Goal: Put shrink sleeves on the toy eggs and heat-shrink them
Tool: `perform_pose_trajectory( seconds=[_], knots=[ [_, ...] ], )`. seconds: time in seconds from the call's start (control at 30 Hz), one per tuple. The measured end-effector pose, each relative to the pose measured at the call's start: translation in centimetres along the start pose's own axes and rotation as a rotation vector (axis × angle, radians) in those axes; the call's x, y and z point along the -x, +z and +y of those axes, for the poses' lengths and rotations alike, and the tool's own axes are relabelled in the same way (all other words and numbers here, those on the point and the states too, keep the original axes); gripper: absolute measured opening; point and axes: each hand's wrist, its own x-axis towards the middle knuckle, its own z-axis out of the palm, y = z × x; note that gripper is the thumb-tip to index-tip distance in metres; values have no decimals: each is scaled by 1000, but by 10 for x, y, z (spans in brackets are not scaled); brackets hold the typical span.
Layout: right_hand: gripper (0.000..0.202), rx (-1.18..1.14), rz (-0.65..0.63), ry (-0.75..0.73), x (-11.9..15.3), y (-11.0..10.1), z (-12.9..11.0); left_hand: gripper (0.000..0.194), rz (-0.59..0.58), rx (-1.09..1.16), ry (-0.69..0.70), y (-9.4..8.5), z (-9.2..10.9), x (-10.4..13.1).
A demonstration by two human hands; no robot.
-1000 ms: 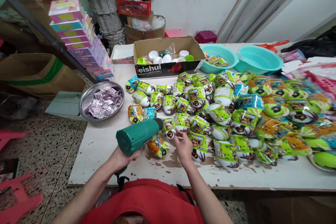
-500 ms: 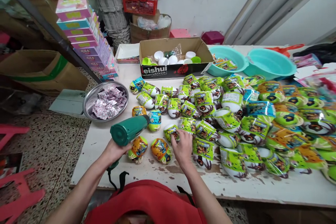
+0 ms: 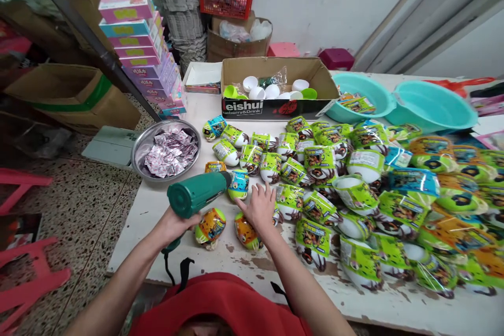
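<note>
My left hand [image 3: 172, 227] is wrapped around the handle of a green heat gun [image 3: 200, 192], whose dark nozzle points right toward a blue-and-green wrapped toy egg [image 3: 239, 186]. With fingers spread, my right hand [image 3: 259, 208] is over the eggs, just below and right of the blue one. It partly covers an orange wrapped egg [image 3: 244, 231] and another egg beneath it; whether it touches them I cannot tell. A second orange egg [image 3: 211, 224] sits below the heat gun. Many green-and-white wrapped eggs [image 3: 289, 200] crowd the table to the right.
A steel bowl of small sachets [image 3: 136, 160] stands at the table's left edge. Behind are a carton [image 3: 279, 110] with half shells and two turquoise basins [image 3: 388, 110]. Stacked pink and purple boxes [image 3: 151, 71] rise at back left, beside a grey pole [image 3: 92, 42].
My right hand has opened out from a green egg and shifted slightly left. The heat gun stays in my left hand, its nozzle a little farther right. The view has turned slightly.
</note>
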Motion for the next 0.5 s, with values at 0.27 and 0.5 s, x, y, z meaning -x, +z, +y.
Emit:
perform_pose_trajectory(
  seconds=[0.27, 0.5],
  knots=[
    [86, 22, -163, 146, -37, 21, -28, 16, 84, 98, -26, -10, -23, 17],
    [73, 47, -120, -57, -20, 5, -6, 15, 22, 7, 12, 2, -9, 20]
  ],
)
